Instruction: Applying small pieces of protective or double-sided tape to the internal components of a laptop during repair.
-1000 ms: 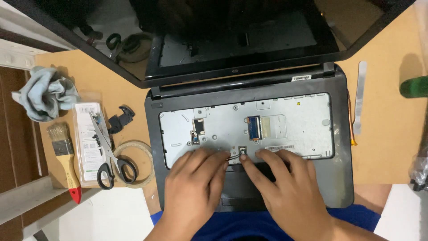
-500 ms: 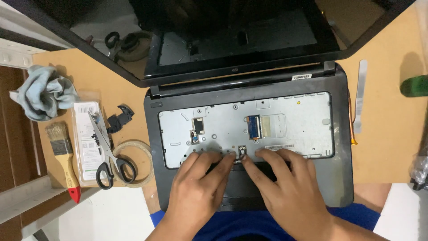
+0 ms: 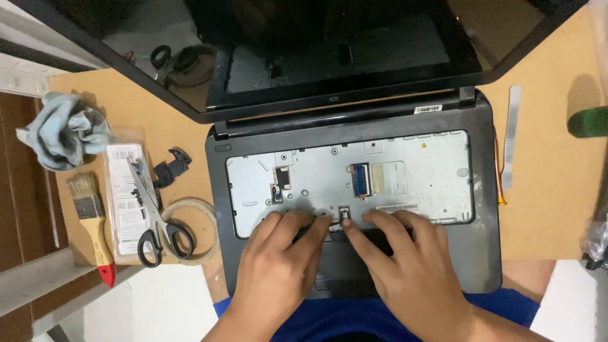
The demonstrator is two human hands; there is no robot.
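2 bare hands are working at the front edge of an opened laptop (image 3: 354,190) lying on a tan table (image 3: 544,209), its keyboard removed and the grey metal tray underneath exposed. Starting at the left edge, a crumpled grey cloth (image 3: 63,133) is sitting above a wooden paintbrush (image 3: 92,225) with a red handle tip, beside black-handled scissors (image 3: 152,218) lying across a white packet (image 3: 123,196) and touching a roll of clear tape (image 3: 193,228). Left hand (image 3: 278,272) is resting with fingers spread over the tray's lower rim (nothing pinched); right hand (image 3: 405,266) is lying likewise, its index fingertip touching a small connector (image 3: 345,214) between the 2 hands. Farther right, a flat metal pry tool (image 3: 510,136) is lying beside the laptop.
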